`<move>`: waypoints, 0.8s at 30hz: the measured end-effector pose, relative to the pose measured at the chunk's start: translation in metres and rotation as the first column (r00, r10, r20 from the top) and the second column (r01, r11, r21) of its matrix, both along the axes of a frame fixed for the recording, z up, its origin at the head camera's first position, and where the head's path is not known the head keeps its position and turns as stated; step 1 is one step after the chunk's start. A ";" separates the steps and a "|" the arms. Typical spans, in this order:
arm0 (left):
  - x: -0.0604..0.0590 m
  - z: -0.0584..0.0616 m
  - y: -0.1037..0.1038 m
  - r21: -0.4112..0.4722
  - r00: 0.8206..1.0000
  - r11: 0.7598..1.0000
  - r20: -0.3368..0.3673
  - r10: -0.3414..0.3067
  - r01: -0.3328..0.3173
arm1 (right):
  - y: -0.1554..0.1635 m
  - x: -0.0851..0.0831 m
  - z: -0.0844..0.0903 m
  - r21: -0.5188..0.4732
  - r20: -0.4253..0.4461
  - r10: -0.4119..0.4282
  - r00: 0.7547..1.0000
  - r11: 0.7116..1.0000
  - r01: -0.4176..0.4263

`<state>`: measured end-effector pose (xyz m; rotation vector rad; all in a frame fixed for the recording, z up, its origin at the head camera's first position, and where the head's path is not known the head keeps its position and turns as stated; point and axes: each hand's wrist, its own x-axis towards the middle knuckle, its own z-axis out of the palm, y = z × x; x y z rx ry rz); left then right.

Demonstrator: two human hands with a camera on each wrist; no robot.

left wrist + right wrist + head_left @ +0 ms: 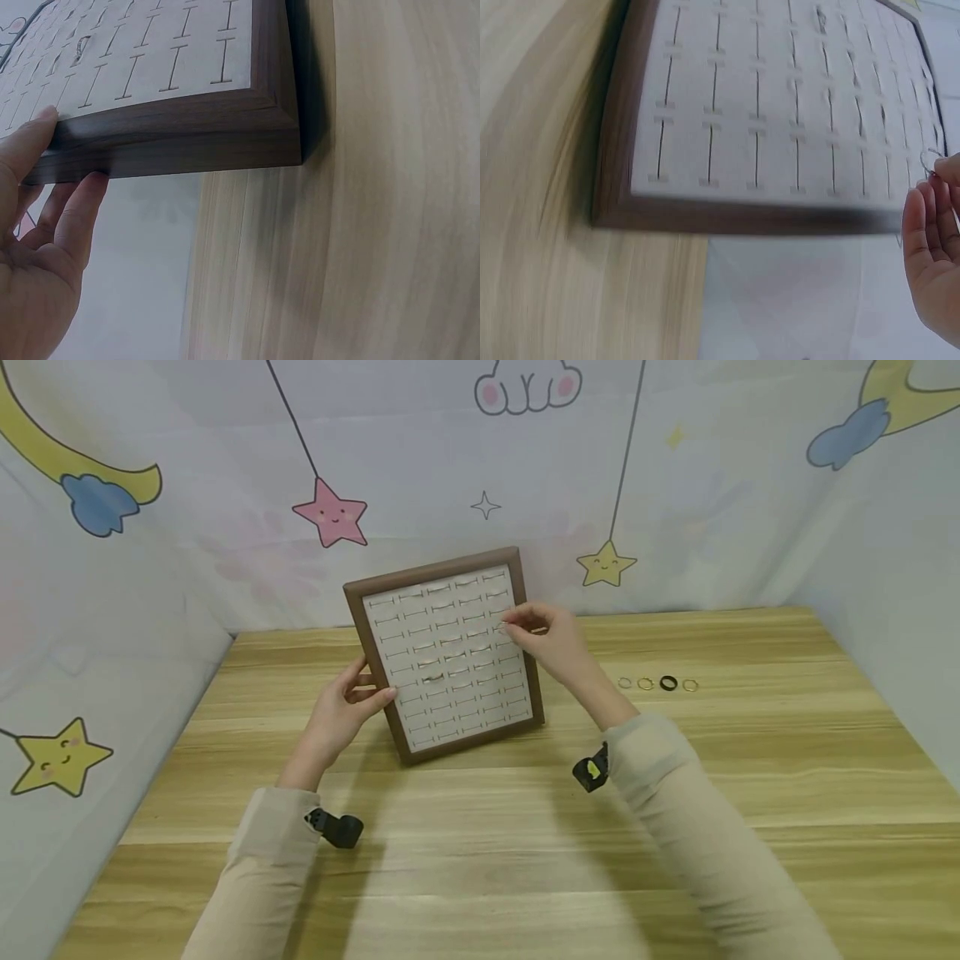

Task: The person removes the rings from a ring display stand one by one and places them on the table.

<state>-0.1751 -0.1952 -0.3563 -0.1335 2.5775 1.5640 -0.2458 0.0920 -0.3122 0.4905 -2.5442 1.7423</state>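
A ring display tray with a dark wooden frame [472, 745] and a white slotted pad stands tilted up on the wooden table. My left hand [352, 697] grips the frame's left edge. In the left wrist view its thumb [30, 139] lies on the frame [172, 139] and its fingers are curled beneath. My right hand [508, 625] hovers at the pad's right side and pinches a thin ring [930, 160] beside the tray [615, 150]. One ring [432, 677] sits in a slot near the pad's middle.
Several rings [657, 683], one of them black, lie in a row on the table to the right of the tray. A patterned cloth backdrop [480, 485] encloses the table on three sides.
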 end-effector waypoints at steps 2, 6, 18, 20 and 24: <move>0.000 0.000 0.000 -0.003 1.000 1.000 0.001 0.002 -0.002 | 0.013 -0.004 -0.001 0.024 -0.005 -0.042 0.999 0.999 0.042; 0.000 0.000 0.000 -0.005 1.000 1.000 -0.002 0.001 -0.001 | 0.042 -0.010 -0.005 0.066 0.004 -0.115 0.993 0.991 0.114; 0.000 -0.001 -0.001 -0.012 1.000 1.000 -0.009 0.001 -0.001 | 0.131 -0.015 -0.028 0.158 0.063 -0.311 0.948 0.942 0.298; 0.000 -0.001 -0.001 -0.013 1.000 1.000 -0.011 0.002 -0.002 | 0.143 -0.015 -0.034 0.199 0.079 -0.342 0.936 0.926 0.321; 0.000 -0.001 -0.001 -0.014 1.000 1.000 -0.011 0.001 -0.002 | 0.163 -0.013 -0.045 0.271 0.101 -0.408 0.908 0.889 0.369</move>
